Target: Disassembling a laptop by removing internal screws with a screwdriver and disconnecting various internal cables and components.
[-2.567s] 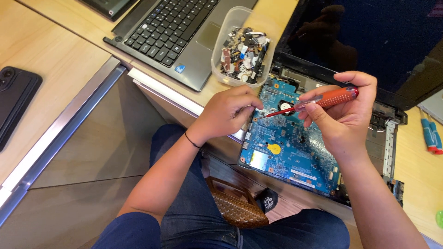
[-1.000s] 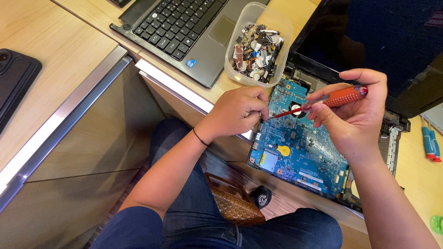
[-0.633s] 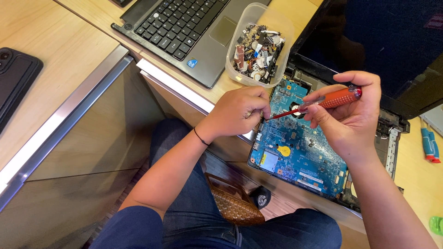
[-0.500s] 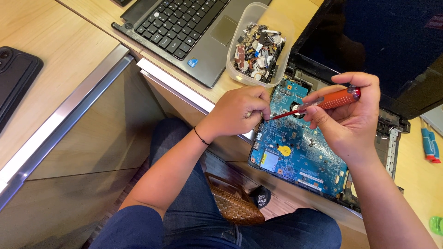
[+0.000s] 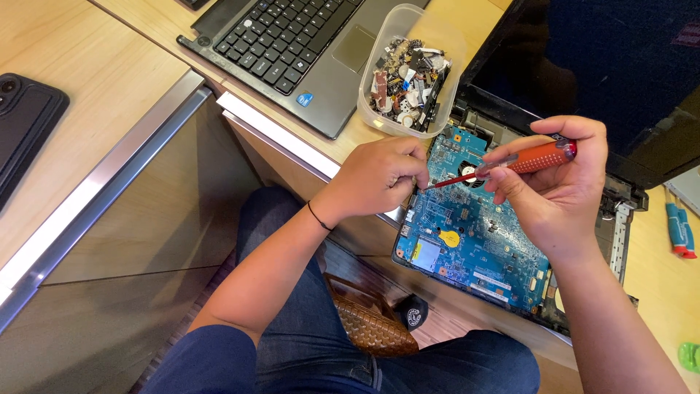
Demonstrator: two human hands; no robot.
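A blue laptop motherboard (image 5: 477, 241) lies in an opened laptop base at the desk's front edge, its dark screen (image 5: 605, 73) tilted up behind. My right hand (image 5: 554, 186) grips a red-handled screwdriver (image 5: 529, 158), whose tip points left toward the board's upper left corner. My left hand (image 5: 383, 179) is closed with fingertips pinched at that same corner, right by the screwdriver tip. What the fingers pinch is hidden. A black band circles my left wrist.
A clear plastic tub (image 5: 408, 73) of small loose parts stands just behind the board. A second grey laptop (image 5: 292, 47) lies open at the back. A black phone (image 5: 25, 128) rests at the left. Red-and-blue screwdrivers (image 5: 679, 230) lie at the right edge. A brown woven bag (image 5: 368, 321) sits by my legs.
The view has shifted slightly. Both hands stay at the board's upper left corner, with the screwdriver held at nearly the same angle.
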